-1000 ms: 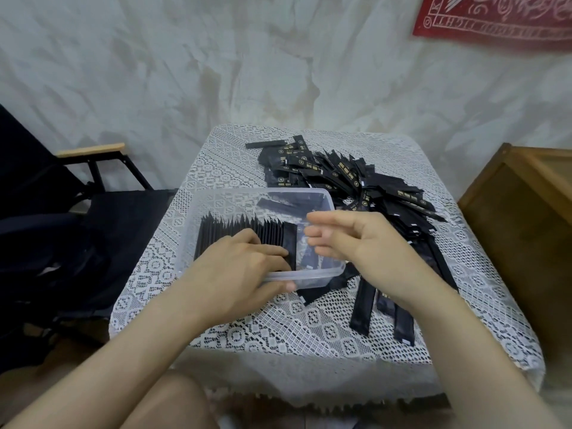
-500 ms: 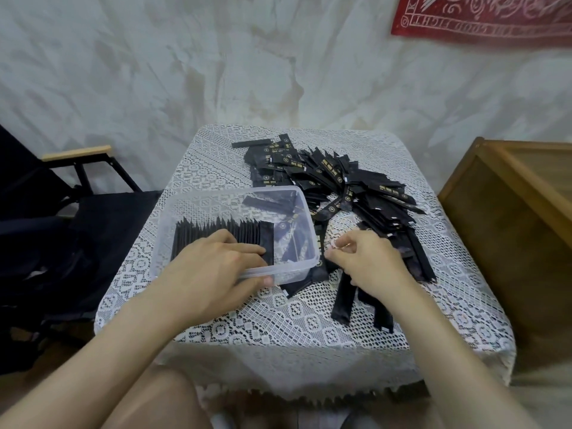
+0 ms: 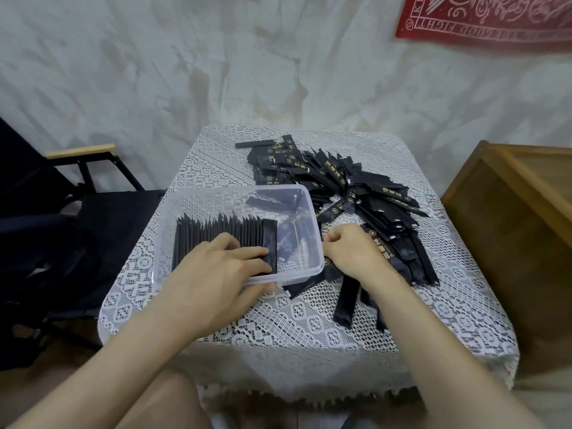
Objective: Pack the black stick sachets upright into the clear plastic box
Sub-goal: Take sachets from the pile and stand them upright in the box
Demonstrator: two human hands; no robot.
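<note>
Inside clear plastic box (image 3: 198,205): upright sachet row (image 3: 216,233) stood, left hand (image 3: 213,274) pressed flat against it. Right of box: right hand (image 3: 353,255) lay curled on loose sachets (image 3: 371,196); its hold could not be told.

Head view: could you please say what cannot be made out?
Right hand grip: fingertips curled beneath; sachet held or not, unclear.
Gold print on the black stick sachets: too small.
Sachet row in the clear plastic box: partly under the left hand.
Red wall cloth: cut by top edge.
</note>
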